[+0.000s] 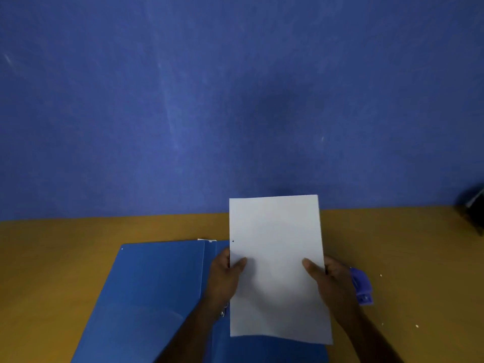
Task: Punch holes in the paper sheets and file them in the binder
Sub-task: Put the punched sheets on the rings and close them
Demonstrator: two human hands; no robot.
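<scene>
A white paper sheet point(277, 258) is held upright above the table, tilted toward me, with one small punched hole near its left edge. My left hand point(225, 276) grips the sheet's left edge, thumb on the front. My right hand point(327, 279) grips its right edge the same way. Below and to the left lies the open blue binder point(152, 292), flat on the table, its metal ring partly visible by my left wrist. A blue-violet hole punch point(362, 286) sits on the table just right of my right hand, partly hidden by it.
The wooden table point(52, 258) runs up to a blue wall point(235, 100). A dark object point(474, 210) stands at the far right edge. A few white paper bits point(416, 326) lie on the table at the right.
</scene>
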